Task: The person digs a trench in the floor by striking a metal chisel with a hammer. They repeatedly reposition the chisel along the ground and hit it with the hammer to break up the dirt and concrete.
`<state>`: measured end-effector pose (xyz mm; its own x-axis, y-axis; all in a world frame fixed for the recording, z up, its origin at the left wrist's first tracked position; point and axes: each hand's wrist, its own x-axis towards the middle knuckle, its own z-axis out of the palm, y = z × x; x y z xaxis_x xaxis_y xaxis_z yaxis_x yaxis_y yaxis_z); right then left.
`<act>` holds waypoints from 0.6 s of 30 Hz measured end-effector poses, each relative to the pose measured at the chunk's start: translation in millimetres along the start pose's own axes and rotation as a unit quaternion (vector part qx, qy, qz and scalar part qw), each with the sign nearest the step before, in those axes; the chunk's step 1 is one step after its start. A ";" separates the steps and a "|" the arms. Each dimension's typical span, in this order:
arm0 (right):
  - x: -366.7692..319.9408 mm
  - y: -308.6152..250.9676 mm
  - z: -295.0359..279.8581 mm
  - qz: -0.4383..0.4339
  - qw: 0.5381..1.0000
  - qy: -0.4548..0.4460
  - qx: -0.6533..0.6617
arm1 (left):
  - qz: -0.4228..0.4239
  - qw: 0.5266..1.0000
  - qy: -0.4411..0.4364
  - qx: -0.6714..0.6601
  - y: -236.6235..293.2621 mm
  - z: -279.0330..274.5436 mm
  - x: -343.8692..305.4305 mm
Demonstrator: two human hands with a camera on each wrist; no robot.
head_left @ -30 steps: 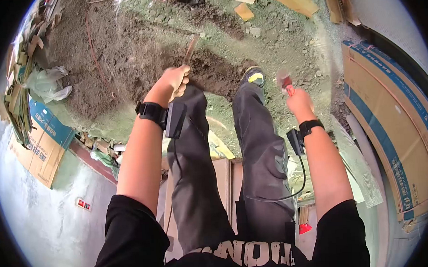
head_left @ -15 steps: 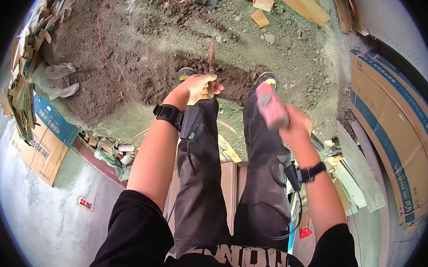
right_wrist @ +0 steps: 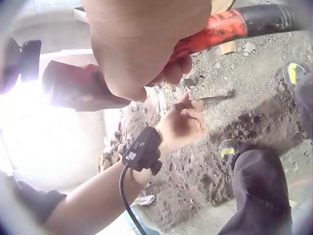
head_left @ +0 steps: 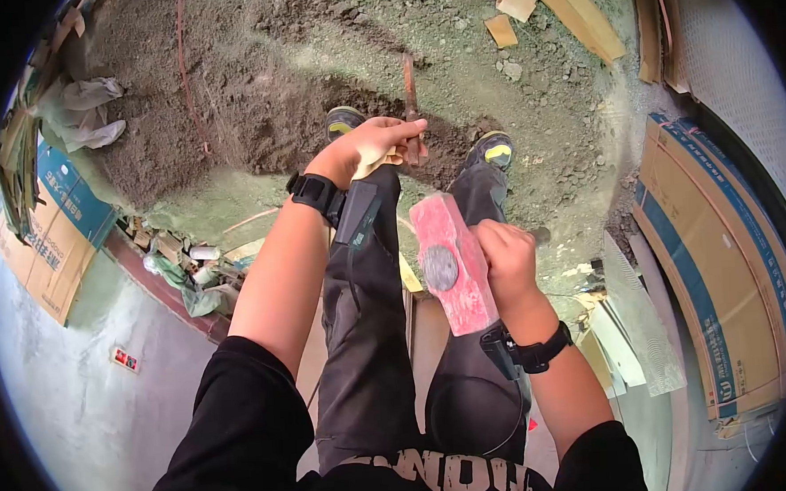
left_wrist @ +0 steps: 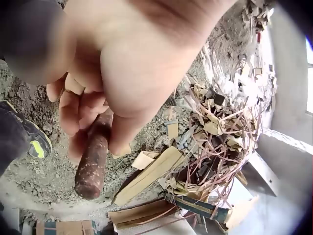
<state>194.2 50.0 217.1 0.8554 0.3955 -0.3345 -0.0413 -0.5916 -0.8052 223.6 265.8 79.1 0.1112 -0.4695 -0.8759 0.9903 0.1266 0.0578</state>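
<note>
In the head view my left hand holds a rusty steel chisel by its upper part. The chisel's far end reaches the soil, and its blunt top sticks out past the fingers in the left wrist view. My right hand grips a club hammer by its handle, close behind the red, worn head. That head is raised near the camera, over the right thigh, apart from the chisel. Orange and black colour the hammer's handle in the right wrist view.
Loose dark soil spreads around both shoes. Flat cardboard boxes lean along the right side. Wood pieces lie at the upper right. A plastic bag and scrap are at the left.
The hammer has swung up from low on the right toward the camera and over the right leg. My left hand has shifted right with the chisel, which now stands straighter in the head view.
</note>
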 end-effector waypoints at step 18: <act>33.8 -3.3 37.2 0.067 0.993 0.006 -0.102 | 0.026 0.999 -0.008 -0.043 7.7 -5.3 -4.9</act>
<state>204.1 91.5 190.2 0.8550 0.2958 -0.4260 -0.0518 -0.7685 -0.6378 230.2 273.7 81.3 0.1644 -0.4741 -0.8650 0.9722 0.2261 0.0608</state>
